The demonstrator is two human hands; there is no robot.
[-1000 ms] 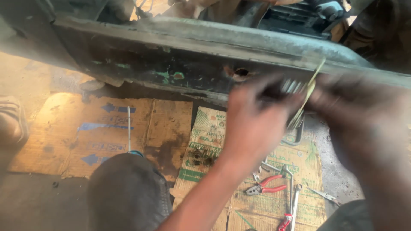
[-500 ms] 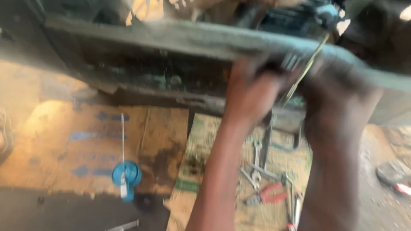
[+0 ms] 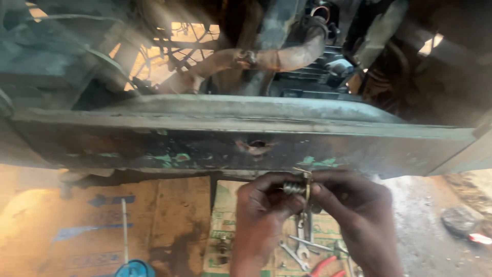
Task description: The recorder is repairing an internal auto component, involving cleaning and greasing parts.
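My left hand (image 3: pixel 264 210) and my right hand (image 3: pixel 353 205) meet just below a worn, dark metal panel (image 3: pixel 154 143) with flaking green paint. Between their fingertips they pinch a small coiled metal spring (image 3: pixel 293 188) and a thin brass-coloured strip (image 3: pixel 307 185) that pokes up from it. A rusty hole (image 3: pixel 257 145) in the panel sits a little above the hands. Both forearms run down out of the bottom edge of the view.
Flattened cardboard (image 3: pixel 169 225) covers the ground, with spanners (image 3: pixel 302 243), red-handled pliers (image 3: pixel 325 266) and a blue-handled screwdriver (image 3: pixel 128 256) lying on it. Behind the panel are a rusty pipe (image 3: pixel 241 59) and engine parts (image 3: pixel 328 56). A stone (image 3: pixel 461 218) lies at the right.
The view has tilted up and steadied. Both hands have dropped from the panel's upper right to below its middle, and now hold the small spring and strip together.
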